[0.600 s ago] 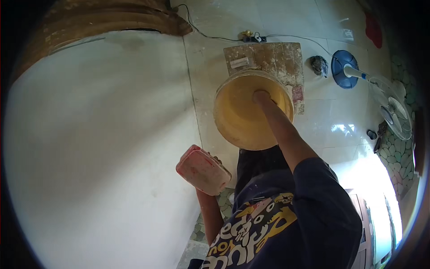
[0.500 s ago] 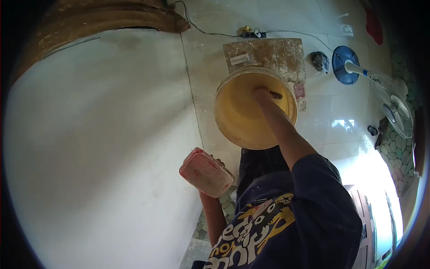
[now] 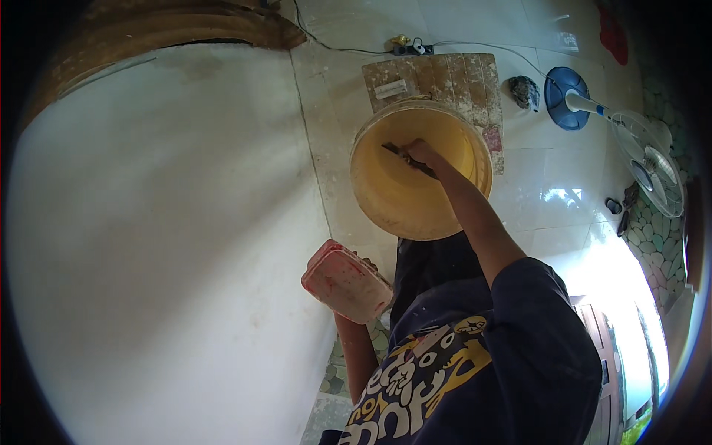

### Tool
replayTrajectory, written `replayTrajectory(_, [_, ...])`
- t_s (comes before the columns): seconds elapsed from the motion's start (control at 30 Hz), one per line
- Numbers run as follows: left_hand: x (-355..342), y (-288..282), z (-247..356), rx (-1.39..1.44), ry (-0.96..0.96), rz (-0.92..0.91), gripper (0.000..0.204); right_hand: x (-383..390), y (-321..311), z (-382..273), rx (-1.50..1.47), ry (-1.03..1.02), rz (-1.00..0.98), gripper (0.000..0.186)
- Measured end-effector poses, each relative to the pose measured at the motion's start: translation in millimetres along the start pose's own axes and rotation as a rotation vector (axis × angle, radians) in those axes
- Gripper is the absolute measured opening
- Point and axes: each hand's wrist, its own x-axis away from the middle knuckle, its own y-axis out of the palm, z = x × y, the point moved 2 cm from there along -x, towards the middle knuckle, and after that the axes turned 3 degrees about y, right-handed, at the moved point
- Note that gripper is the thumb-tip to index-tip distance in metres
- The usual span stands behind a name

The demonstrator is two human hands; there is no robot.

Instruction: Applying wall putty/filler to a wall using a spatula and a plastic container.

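My right hand (image 3: 420,151) is down inside a large yellowish bucket (image 3: 397,211), gripping a dark, flat tool with a long edge (image 3: 391,148), probably a scraper or trowel. The bucket stands tilted toward me at the near part of a stained brown board (image 3: 445,74). Lower and to the left, my left hand (image 3: 366,261) holds a stained pink-and-whitish rectangular plastic container (image 3: 340,278); most of that hand is hidden behind it, with fingertips showing along its edge.
A pale wall (image 3: 163,222) fills the left side. Beyond the board lie a power strip (image 3: 411,50) with cords and a dark bundle (image 3: 523,95). A standing fan (image 3: 567,100) is at right, near dark footwear (image 3: 613,206) and a red item (image 3: 614,37).
My right hand has shifted left within the bucket, bringing the dark tool into clearer view. The container in my left hand sits slightly farther right.
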Motion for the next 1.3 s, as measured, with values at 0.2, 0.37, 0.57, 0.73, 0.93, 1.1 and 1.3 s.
replayTrajectory(0.2, [-1, 3, -4, 0.016, 0.012, 0.052, 0.057, 48, 2, -24, 0.352, -0.591, 0.07, 0.052])
replayTrajectory(0.37, [-6, 20, -7, -0.001, -0.054, -0.155, 0.059, 136, 11, -57, 0.562, -0.316, 0.234, 0.072])
replayTrajectory(0.57, [-14, 48, -12, -0.004, -0.109, -0.161, 0.061, 267, -24, -47, 0.11, -0.362, -0.093, 0.063])
replayTrajectory(0.73, [-17, 73, -20, -0.009, -0.154, -0.178, 0.063, 347, -90, -44, -0.282, -0.485, -0.425, 0.051])
replayTrajectory(0.93, [-19, 102, -36, -0.066, -0.165, -0.108, 0.064, 239, -194, 1, -0.433, -0.583, 0.197, 0.039])
replayTrajectory(1.1, [-21, 114, -44, -0.076, -0.137, 0.12, 0.068, 31, -232, 27, 0.255, -0.369, 1.002, 0.043])
replayTrajectory(1.3, [-36, 112, -52, -0.061, -0.175, 0.171, 0.068, -19, -216, 38, 0.09, -0.122, 0.787, 0.051])
